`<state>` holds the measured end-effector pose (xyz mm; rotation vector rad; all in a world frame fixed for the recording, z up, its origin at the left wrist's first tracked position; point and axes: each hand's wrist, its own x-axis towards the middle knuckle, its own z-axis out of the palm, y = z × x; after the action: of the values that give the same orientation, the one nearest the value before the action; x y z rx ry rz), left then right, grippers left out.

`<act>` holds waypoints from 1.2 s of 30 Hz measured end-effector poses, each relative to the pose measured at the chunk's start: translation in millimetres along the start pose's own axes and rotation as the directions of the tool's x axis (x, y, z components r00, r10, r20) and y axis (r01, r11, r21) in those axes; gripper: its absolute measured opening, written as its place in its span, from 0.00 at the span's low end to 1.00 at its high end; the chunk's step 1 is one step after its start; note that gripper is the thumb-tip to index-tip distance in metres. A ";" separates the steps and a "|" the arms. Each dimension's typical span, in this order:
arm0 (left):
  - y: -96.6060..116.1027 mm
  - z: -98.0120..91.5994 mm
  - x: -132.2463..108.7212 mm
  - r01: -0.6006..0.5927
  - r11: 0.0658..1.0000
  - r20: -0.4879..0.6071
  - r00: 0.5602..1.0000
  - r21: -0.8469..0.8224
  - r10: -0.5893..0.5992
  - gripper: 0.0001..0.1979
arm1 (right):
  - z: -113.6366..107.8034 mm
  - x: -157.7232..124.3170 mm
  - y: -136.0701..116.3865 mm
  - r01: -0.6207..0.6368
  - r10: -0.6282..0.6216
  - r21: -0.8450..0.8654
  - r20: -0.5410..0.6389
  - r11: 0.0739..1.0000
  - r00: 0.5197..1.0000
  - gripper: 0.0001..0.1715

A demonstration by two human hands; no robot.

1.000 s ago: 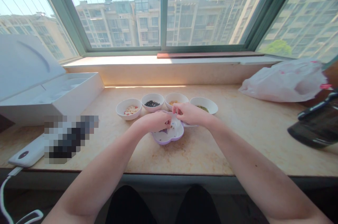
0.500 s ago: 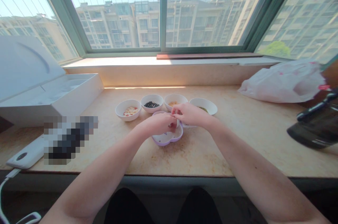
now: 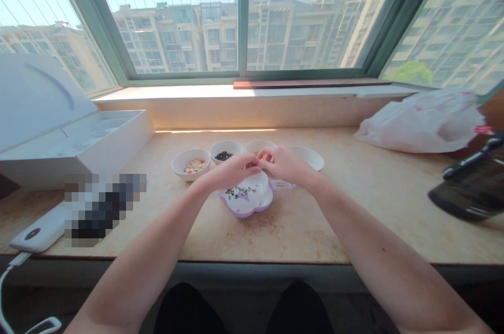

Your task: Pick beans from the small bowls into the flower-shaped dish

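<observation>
Here we go: two bare hands over the stone counter (image 3: 334,229), the left hand (image 3: 232,172) and the right hand (image 3: 285,163) drawn close together, fingers (image 3: 263,154) curled, tips almost meeting, though whether they're pinching anything I can't tell! Just below them sits one lilac-rimmed flower-shaped dish (image 3: 248,200), dark seeds (image 3: 236,192) scattered on it, and right behind, four white bowls (image 3: 191,162) in a row!
</observation>
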<state>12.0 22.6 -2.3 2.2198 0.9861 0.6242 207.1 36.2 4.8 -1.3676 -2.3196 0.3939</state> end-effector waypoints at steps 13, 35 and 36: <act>6.9 -8.8 -1.3 0.143 0.380 0.050 0.968 -0.914 -0.245 0.10 | 5.0 -1.6 -11.1 0.087 -0.027 0.204 -0.283 0.975 0.959 0.14; 2.2 -1.0 -0.8 0.232 0.952 -0.159 0.951 -0.202 -0.266 0.08 | -6.0 1.5 2.0 0.040 -0.024 0.040 -0.349 0.998 0.937 0.14; 1.7 -3.0 -2.3 0.214 0.977 -0.141 0.967 0.011 -0.211 0.07 | -11.1 1.9 5.5 -0.015 0.013 -0.003 -0.369 1.000 0.929 0.14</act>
<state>9.5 20.9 0.5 2.0779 1.2901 0.6774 215.8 40.8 12.5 -1.3302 -2.0021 0.1182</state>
